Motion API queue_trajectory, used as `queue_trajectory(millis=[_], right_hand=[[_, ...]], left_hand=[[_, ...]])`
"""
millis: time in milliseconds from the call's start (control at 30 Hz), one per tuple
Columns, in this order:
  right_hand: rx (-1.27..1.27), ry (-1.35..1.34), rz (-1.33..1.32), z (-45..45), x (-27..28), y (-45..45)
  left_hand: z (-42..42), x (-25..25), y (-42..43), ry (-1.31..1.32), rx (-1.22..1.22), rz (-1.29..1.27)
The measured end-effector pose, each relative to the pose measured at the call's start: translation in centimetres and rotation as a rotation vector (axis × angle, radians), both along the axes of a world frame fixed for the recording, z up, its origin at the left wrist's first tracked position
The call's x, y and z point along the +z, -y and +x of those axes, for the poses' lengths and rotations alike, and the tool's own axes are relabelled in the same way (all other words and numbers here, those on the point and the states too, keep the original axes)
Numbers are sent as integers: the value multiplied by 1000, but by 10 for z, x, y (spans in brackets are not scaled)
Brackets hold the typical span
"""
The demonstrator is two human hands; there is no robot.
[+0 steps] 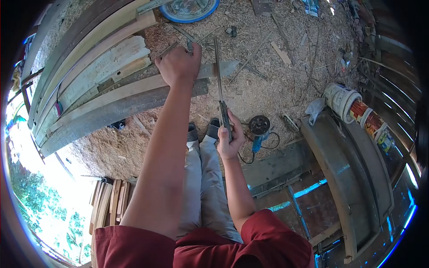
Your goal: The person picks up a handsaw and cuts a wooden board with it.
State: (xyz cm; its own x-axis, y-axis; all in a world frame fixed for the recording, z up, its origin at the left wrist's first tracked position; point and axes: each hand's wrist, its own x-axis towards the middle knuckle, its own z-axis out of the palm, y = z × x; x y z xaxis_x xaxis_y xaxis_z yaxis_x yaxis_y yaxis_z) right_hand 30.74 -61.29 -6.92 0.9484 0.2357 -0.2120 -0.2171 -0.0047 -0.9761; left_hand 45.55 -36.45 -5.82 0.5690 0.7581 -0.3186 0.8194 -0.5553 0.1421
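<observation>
The head view takes in a floor point(263, 96) strewn with shavings, broad enough to let the largest pieces lie flat. Long boards point(120, 60) spread across the left side, side by side, probably so that their right ends lie within reach. On the right, a curved wooden panel point(328, 156) stands clear of the boards, apparently set aside. Beyond it, at the far right, lies a white bucket point(342, 102), tipped over. A blue-rimmed basin point(190, 20) sits at the far side, just past the board ends. A grey plank point(230, 68) juts to the right from beneath the left arm's reach, its tip overhanging, which seems to leave room for the long thin tool point(218, 80) that crosses it. The tool shows nearly edge-on, so its exact kind is hard to tell. A grinder point(259, 134) rests on the floor just right of the tool, handy yet out of its way. The right hand point(232, 138) grasps the tool's near end, its dark handle. The left hand point(180, 64) lies knuckles up over the plank, perhaps to steady it; its fingertips are hidden, so I cannot tell whether it grips.
</observation>
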Motion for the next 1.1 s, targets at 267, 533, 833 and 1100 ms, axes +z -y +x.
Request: queue_trajectory(millis=[267,533,833,1100], right_hand=[[2,-79,48,32,0,-21],[-25,41,-18,13,4,-13],[21,108,-103,22,0,-15],[18,87,-78,-27,-22,18]], left_hand=[[0,-4,-1,42,6,35],[2,-1,-1,-32,10,-11],[5,6,-3,-156,-26,-86],[-2,-3,-2,-89,-51,-41]])
